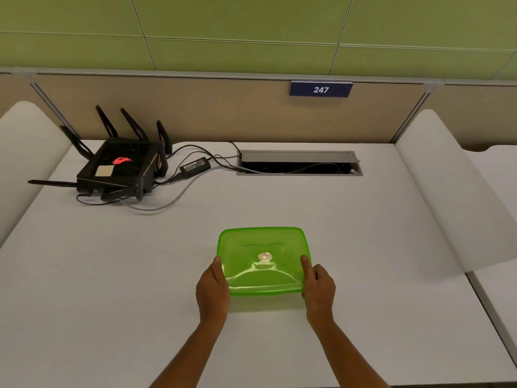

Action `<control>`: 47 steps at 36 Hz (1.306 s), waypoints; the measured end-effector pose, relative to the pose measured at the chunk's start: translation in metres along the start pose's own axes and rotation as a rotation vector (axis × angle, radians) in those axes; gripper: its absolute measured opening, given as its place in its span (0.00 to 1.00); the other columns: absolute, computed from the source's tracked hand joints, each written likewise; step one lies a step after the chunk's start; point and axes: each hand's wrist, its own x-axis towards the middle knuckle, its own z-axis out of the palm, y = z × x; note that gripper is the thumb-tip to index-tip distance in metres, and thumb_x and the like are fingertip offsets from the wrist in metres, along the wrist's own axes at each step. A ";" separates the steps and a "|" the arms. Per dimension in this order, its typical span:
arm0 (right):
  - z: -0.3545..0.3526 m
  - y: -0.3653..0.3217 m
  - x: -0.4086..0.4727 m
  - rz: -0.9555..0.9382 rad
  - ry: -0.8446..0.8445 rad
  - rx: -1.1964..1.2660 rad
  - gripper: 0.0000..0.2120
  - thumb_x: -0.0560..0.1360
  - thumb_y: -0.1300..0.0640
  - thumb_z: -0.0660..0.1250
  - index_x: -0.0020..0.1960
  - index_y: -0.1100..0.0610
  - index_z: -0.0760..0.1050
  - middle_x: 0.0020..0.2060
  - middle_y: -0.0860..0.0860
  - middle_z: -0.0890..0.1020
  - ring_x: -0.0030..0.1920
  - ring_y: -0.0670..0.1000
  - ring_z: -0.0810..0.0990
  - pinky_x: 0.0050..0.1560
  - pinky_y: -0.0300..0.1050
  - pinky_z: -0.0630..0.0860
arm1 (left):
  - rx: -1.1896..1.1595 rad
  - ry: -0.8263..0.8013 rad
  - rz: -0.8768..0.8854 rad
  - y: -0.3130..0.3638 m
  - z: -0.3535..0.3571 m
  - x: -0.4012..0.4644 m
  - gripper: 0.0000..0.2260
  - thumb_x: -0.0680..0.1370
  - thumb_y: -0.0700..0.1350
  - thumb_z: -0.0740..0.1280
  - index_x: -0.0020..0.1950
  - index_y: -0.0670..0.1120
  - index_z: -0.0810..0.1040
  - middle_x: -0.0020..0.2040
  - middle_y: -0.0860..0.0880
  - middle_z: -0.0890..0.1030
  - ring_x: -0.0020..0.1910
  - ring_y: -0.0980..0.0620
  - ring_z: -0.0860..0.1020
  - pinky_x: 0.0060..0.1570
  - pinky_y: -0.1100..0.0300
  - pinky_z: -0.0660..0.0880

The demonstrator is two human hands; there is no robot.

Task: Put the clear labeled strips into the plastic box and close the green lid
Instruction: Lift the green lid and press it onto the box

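A translucent green lid (263, 247) with a small round silver vent at its middle lies over the plastic box on the white desk, near the front centre. My left hand (213, 287) grips the lid's left edge, thumb on top. My right hand (318, 285) grips its right edge the same way. The box beneath is hidden by the lid, and only a faint green tint shows below the front rim. No clear labeled strips are visible; whatever is inside the box cannot be seen.
A black router (123, 163) with several antennas sits at the back left, with a power adapter (195, 165) and cables trailing toward an open cable hatch (299, 163). White curved dividers (447, 191) stand at both sides. A partition with a "247" sign (321, 89) closes off the back.
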 end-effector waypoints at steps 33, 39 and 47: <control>-0.014 -0.046 -0.005 -0.043 -0.104 0.006 0.08 0.79 0.51 0.72 0.46 0.55 0.79 0.39 0.57 0.83 0.28 0.53 0.77 0.24 0.42 0.75 | -0.053 -0.096 0.092 0.007 -0.011 0.000 0.17 0.86 0.47 0.57 0.37 0.48 0.70 0.43 0.44 0.73 0.44 0.49 0.74 0.45 0.51 0.70; 0.001 -0.066 0.024 -0.061 -0.116 0.020 0.07 0.79 0.52 0.72 0.47 0.55 0.79 0.40 0.57 0.82 0.28 0.52 0.78 0.25 0.42 0.75 | -0.032 -0.153 0.132 0.025 -0.003 0.039 0.17 0.86 0.46 0.57 0.37 0.46 0.71 0.44 0.40 0.73 0.45 0.45 0.74 0.46 0.52 0.70; 0.038 -0.106 0.092 -0.072 -0.173 0.008 0.03 0.82 0.59 0.67 0.51 0.58 0.78 0.45 0.54 0.79 0.29 0.51 0.78 0.27 0.42 0.79 | -0.046 -0.268 0.119 0.071 0.018 0.116 0.20 0.85 0.41 0.57 0.33 0.44 0.60 0.39 0.44 0.63 0.44 0.25 0.72 0.50 0.36 0.75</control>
